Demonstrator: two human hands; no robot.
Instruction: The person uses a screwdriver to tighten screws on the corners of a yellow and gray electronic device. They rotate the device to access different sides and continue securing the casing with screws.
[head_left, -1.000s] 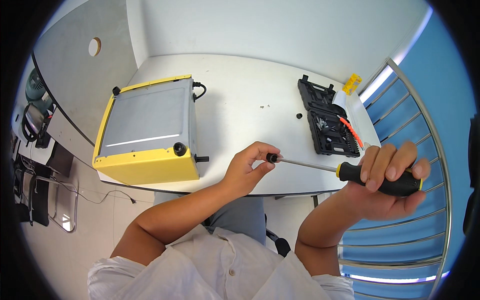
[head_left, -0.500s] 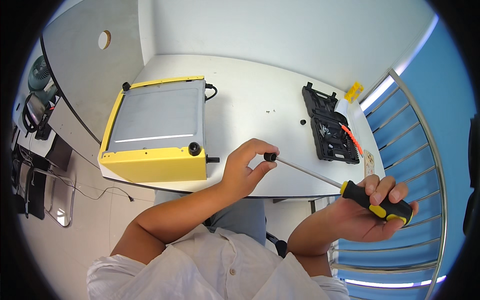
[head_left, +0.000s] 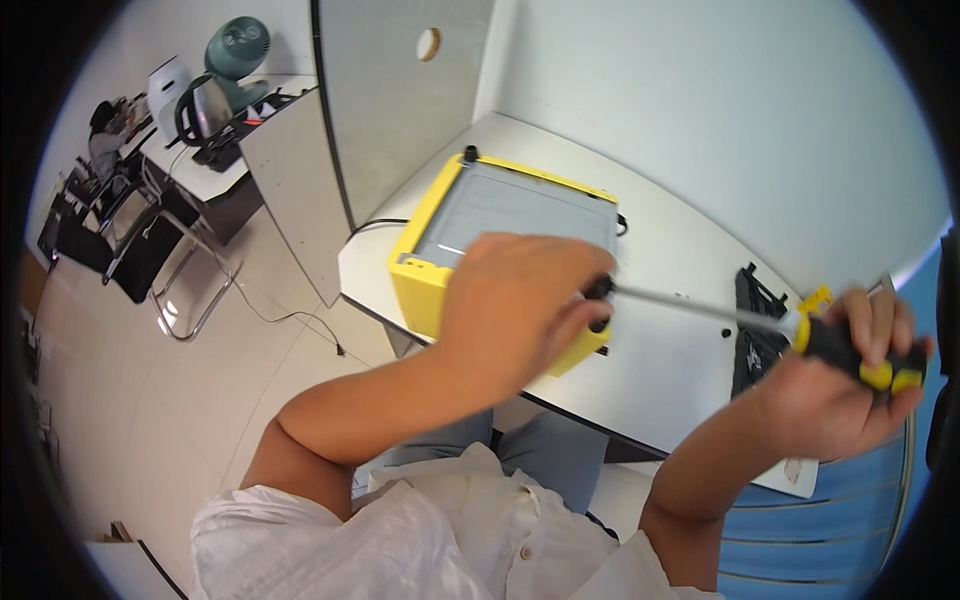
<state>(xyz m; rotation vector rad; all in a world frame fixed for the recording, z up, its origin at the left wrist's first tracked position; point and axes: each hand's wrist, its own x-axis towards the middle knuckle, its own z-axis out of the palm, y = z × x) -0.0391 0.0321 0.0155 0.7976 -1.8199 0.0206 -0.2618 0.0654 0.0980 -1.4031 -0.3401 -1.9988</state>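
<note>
My right hand point(head_left: 835, 375) is wrapped round the black and yellow handle of a screwdriver point(head_left: 700, 305) at the right. Its long shaft runs left to my left hand point(head_left: 515, 310), whose thumb and fingers pinch a small black rubber foot point(head_left: 598, 288) at the tip. Both hands are blurred. Behind the left hand lies a yellow appliance point(head_left: 420, 295), its grey metal base point(head_left: 540, 205) turned up and partly hidden. A black foot point(head_left: 470, 154) sticks up from its far left corner. Another black foot point(head_left: 599, 325) shows just under the pinched one.
On the white table point(head_left: 660, 385) lie a loose black foot point(head_left: 727, 333) and an open black tool case point(head_left: 752, 335), partly behind my right arm. A grey partition point(head_left: 395, 110) stands at left. Beyond are a fan point(head_left: 238, 48), a kettle point(head_left: 205, 108) and a chair point(head_left: 150, 250).
My view has swung left. Both hands, with the screwdriver and black foot between them, have come up, and my left hand now overlaps the appliance.
</note>
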